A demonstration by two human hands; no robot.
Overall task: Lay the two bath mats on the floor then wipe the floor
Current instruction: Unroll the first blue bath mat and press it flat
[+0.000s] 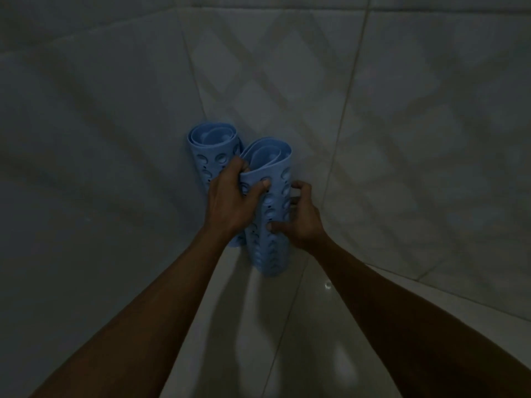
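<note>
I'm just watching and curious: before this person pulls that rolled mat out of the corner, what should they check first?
1. Left hand grips the near mat: ok.
2. Right hand holds its other side: ok.
3. Far mat standing free, not caught by fingers: cannot tell.
4. Both mats unrolled: not ok.
5. Floor has bare space for laying: ok.
6. Floor dry: cannot tell, dim light.

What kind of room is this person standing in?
Most likely a bathroom or shower corner. Glossy wall tiles meet at a corner above a shiny tiled floor, and two rolled blue bath mats, the near mat and the far mat, stand there. Both hands, left hand and right hand, grip the near one.
</note>
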